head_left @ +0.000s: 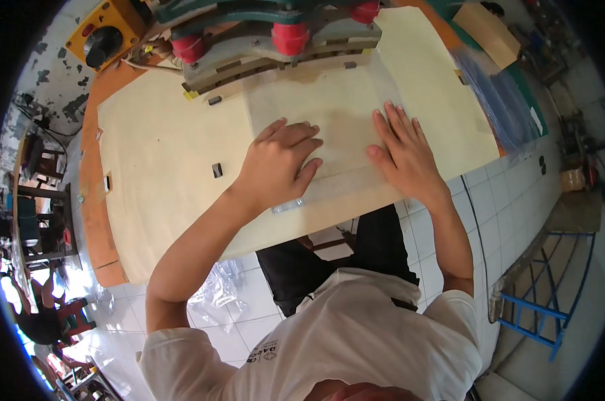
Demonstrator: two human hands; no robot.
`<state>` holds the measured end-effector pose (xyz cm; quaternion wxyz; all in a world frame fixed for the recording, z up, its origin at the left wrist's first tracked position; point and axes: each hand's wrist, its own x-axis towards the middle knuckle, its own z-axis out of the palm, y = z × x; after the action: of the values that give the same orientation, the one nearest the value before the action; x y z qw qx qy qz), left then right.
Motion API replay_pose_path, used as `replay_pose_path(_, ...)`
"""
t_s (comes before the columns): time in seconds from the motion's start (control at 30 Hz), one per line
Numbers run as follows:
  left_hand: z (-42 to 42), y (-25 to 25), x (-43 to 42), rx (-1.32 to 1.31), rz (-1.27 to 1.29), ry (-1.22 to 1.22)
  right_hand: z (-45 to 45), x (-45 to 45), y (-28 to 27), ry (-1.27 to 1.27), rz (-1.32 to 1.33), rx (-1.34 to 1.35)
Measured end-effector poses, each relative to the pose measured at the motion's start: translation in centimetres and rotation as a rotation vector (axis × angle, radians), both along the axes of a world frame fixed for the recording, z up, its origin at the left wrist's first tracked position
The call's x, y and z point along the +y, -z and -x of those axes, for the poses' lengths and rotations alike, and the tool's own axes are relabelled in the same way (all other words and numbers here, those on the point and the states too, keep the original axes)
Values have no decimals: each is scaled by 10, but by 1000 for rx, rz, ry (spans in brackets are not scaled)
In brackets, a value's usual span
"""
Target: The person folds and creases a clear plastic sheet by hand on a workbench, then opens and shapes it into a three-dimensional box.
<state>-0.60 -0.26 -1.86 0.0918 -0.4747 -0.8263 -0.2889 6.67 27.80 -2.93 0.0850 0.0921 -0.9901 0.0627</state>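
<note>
A clear plastic sheet (342, 134) lies on the cream-covered table (175, 160), its far end close to the machine. My left hand (279, 164) rests over the sheet's left side, fingers loosely bent and thumb apart, holding nothing. On the sheet's right side my right hand (406, 154) lies flat with the fingers stretched out. Below my left hand, a shiny folded bit of clear plastic (287, 206) shows at the sheet's near left corner. Left of that hand sits a small dark block (217, 170).
A green machine head with red cylindrical mounts (290, 39) spans the table's far side. A yellow control box (105, 35) stands at back left, stacked clear plastic sheets (499, 100) at right. Loose plastic (219, 291) lies on the floor; a blue metal frame (546, 287) stands at lower right.
</note>
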Motion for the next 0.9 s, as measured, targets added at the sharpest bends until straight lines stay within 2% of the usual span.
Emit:
replay_pose_path(0.17, -10, -2, 3, 99, 145, -62, 1, -2, 7, 18, -17, 82)
replay_pose_path(0.3, -7, 1, 2, 4, 210, -38, 1, 1, 11, 27, -32, 75)
replay_pose_path(0.37, -7, 9, 4, 142, 154, -59, 1, 0, 10, 38, -10, 94)
replay_pose_path(0.9, -7, -5, 15, 50, 361, -109, 6, 0, 9, 40, 32, 142)
